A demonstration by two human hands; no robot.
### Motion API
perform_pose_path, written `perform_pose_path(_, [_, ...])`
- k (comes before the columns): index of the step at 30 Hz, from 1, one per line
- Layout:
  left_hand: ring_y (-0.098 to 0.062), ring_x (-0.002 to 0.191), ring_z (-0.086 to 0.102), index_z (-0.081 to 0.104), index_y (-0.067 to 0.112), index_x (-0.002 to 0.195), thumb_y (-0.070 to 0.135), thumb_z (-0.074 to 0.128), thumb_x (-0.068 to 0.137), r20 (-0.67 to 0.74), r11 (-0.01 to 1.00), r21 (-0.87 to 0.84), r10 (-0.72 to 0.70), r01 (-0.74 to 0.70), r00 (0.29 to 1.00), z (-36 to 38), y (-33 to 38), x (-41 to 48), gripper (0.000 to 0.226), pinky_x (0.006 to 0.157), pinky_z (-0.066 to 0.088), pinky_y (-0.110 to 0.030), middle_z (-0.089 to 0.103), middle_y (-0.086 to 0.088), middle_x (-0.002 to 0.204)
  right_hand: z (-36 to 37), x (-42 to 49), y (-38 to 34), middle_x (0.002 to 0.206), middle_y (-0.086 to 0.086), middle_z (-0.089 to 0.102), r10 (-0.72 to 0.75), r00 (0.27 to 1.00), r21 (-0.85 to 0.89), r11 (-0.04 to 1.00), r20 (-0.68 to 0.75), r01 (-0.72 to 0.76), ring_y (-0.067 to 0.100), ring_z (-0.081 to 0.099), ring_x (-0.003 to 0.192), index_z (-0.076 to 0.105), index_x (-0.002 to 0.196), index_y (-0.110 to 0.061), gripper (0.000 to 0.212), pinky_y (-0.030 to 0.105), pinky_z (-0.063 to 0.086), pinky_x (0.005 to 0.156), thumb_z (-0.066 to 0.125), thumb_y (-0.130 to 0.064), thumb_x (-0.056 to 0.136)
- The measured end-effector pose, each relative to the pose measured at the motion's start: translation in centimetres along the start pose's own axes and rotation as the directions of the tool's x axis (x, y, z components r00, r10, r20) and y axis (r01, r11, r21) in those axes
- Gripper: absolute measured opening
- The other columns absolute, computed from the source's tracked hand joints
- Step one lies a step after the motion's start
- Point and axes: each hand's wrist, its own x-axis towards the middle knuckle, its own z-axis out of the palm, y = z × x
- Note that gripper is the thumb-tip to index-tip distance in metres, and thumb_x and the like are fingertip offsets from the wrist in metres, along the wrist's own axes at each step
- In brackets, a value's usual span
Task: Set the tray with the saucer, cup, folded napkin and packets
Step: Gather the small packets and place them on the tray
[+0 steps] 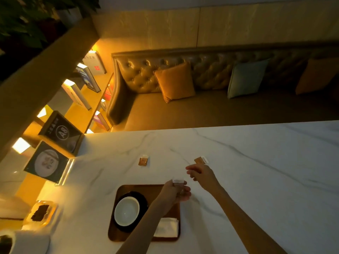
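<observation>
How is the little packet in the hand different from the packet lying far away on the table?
The packet in the left hand is lifted over the tray's far corner; the far packet lies flat on the white table.
Fingers partly hide the held packet; the far packet shows whole.
The held one is being gripped; nothing touches the far one.
Both are small, with a white end.
</observation>
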Motion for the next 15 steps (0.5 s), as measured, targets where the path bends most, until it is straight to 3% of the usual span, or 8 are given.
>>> perform_pose_path(6, [-0.031, 0.081, 0.066, 0.058, -0.001, 0.102, 0.003, 0.051, 0.093, -0.029, 0.962, -0.242, -0.138, 0.127, 0.99, -1.9, -0.7, 8.1, 0.011, 0.069, 0.057, -0.037, 0.067, -0.019, 0.087, -3.4, 6.5, 6.1, 0.088, 0.012, 0.073, 0.249, 0.939, -0.182, 0.938, -0.236, -0.295, 0.024, 0.068, 0.077, 0.072, 0.097, -0.007, 0.017, 0.037, 0.058, 0.075, 0.06, -0.015, 0.087])
perform_pose_path(11, [-0.031, 0.077, 0.065, 0.057, -0.001, 0.099, 0.003, 0.048, 0.093, -0.061, 0.93, -0.319, -0.212, 0.182, 0.975, -3.5, -1.4, 13.3, 0.012, 0.071, 0.055, -0.04, 0.065, -0.021, 0.088, -4.3, 11.6, 9.5, 0.095, 0.013, 0.074, 0.287, 0.898, -0.297, 0.872, -0.334, -0.389, 0.026, 0.067, 0.085, 0.072, 0.095, -0.005, 0.018, 0.028, 0.05, 0.072, 0.059, -0.015, 0.087])
perform_pose_path(15, [-0.03, 0.073, 0.063, 0.055, 0.0, 0.096, 0.004, 0.048, 0.091, -0.04, 0.889, -0.399, -0.264, 0.227, 0.964, -5.4, -1.5, 16.8, 0.009, 0.071, 0.055, -0.038, 0.062, -0.02, 0.085, -3.4, 14.8, 11.3, 0.092, 0.012, 0.071, 0.323, 0.869, -0.286, 0.851, -0.375, -0.44, 0.021, 0.06, 0.077, 0.067, 0.092, -0.006, 0.017, 0.033, 0.05, 0.07, 0.063, -0.022, 0.086])
